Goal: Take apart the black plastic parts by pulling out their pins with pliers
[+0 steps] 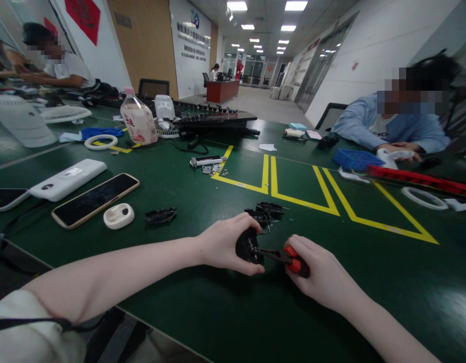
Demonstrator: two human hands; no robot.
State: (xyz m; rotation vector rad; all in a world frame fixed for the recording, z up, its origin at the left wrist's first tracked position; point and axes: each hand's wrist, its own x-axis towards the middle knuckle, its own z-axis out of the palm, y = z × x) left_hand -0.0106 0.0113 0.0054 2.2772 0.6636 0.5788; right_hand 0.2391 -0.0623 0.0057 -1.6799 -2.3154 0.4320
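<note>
My left hand (233, 242) is closed around a small black plastic housing (245, 245), thumb below and fingers above it. Closed on the red-and-black handles of a pair of pliers (276, 254) is my right hand (318, 269). The jaws of the pliers reach into the open side of the housing and touch something small and metallic there, too small to name. Just beyond my left hand lie black plastic parts (268, 210) with a few thin metal pieces. Another black part (160, 216) rests farther left on the green table (202, 312).
At left are a phone (96, 199), a white earbud case (118, 216) and a white power bank (68, 179). A pink-labelled bottle (138, 118) and metal parts (213, 164) lie farther back. A person in a blue shirt (353, 121) sits at right near a blue tray (355, 159).
</note>
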